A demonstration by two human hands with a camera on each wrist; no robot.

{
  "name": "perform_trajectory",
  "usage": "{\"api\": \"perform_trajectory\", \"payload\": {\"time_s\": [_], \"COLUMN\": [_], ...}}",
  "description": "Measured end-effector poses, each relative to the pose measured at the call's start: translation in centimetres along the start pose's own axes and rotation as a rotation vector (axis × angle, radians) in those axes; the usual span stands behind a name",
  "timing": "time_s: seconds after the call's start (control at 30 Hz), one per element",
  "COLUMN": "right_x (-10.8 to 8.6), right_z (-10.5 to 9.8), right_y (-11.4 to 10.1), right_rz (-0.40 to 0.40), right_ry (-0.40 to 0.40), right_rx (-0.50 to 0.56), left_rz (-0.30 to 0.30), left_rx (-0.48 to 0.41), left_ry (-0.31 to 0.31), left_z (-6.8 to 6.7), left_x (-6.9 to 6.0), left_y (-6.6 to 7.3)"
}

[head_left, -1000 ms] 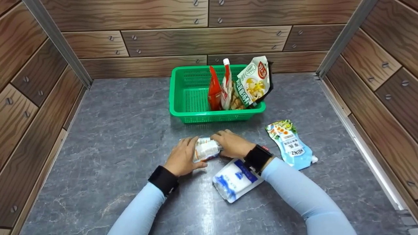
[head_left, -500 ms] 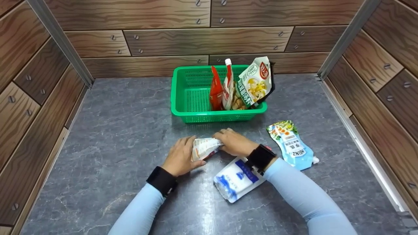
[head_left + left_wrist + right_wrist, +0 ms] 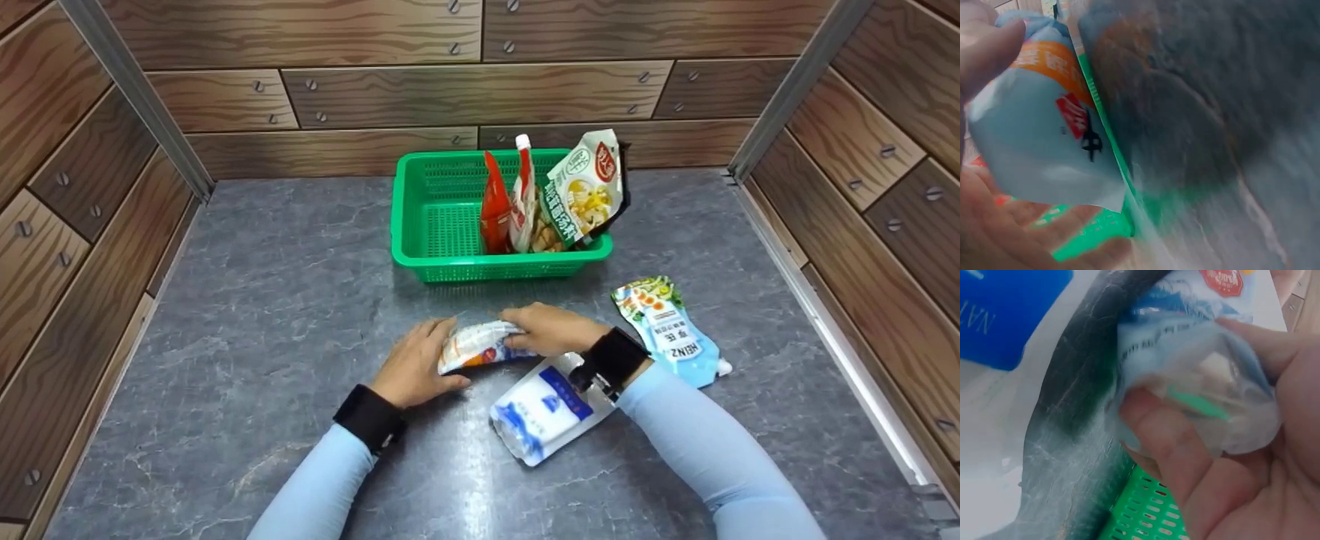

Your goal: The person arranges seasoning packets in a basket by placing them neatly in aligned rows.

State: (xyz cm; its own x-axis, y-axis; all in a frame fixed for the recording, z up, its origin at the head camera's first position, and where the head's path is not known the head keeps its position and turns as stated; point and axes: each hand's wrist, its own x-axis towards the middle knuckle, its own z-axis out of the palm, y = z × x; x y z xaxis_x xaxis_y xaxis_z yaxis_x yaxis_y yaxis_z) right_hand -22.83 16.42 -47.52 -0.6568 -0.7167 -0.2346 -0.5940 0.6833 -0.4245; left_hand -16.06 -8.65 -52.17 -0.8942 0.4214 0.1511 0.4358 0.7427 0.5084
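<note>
A small white-and-blue plastic packet with an orange band (image 3: pixel 478 346) lies between my hands, in front of the green basket. My right hand (image 3: pixel 559 330) pinches its right end; in the right wrist view the thumb (image 3: pixel 1168 439) presses into the crumpled clear-looking end. At the other end is my left hand (image 3: pixel 415 367), its fingers fairly straight along the packet. The left wrist view shows the left thumb (image 3: pixel 994 62) over one corner and the fingers spread beyond the packet (image 3: pixel 1044 140). Under the right wrist lies a white pouch with blue print (image 3: pixel 544 420), partly covered.
A green basket (image 3: pixel 502 262) stands behind the hands. On its right side it holds a red packet (image 3: pixel 495 214), a white-capped red pouch (image 3: pixel 523 195) and a green-and-white food bag (image 3: pixel 589 187). A light-blue Heinz pouch (image 3: pixel 675 337) lies at right. Wood-patterned walls surround the grey surface.
The packet has turned over between my hands, so its orange band now shows toward the head camera. My right hand has shifted slightly right. My left hand has barely moved.
</note>
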Motion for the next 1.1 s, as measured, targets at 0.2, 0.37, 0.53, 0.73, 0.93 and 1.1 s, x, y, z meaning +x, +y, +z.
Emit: {"api": "perform_trajectory", "payload": {"time_s": [0.2,0.37,0.53,0.73,0.93,1.1], "right_x": [-0.5,-0.8,-1.2,-1.9,-2.5,-2.3], "right_z": [-0.8,-1.4,-2.5,-3.4,-3.5,-2.5], "right_y": [0.3,0.1,0.0,0.1,-0.2,-2.1], "right_rz": [0.002,0.030,0.000,-0.054,-0.031,-0.090], "right_ry": [-0.027,-0.026,-0.041,-0.043,0.003,0.089], "right_rx": [0.087,0.103,0.088,0.102,0.097,-0.082], "left_rz": [0.134,0.142,0.138,0.088,0.078,0.067], "left_rx": [-0.022,0.029,0.023,-0.036,0.010,0.077], "left_ry": [0.082,0.124,0.135,0.094,0.038,0.019], "left_z": [-0.1,0.0,-0.4,-1.6,-2.0,-1.8], "left_x": [0.1,0.0,0.2,0.7,0.8,0.8], "left_y": [-0.5,-0.4,0.0,0.4,1.0,1.6]}}
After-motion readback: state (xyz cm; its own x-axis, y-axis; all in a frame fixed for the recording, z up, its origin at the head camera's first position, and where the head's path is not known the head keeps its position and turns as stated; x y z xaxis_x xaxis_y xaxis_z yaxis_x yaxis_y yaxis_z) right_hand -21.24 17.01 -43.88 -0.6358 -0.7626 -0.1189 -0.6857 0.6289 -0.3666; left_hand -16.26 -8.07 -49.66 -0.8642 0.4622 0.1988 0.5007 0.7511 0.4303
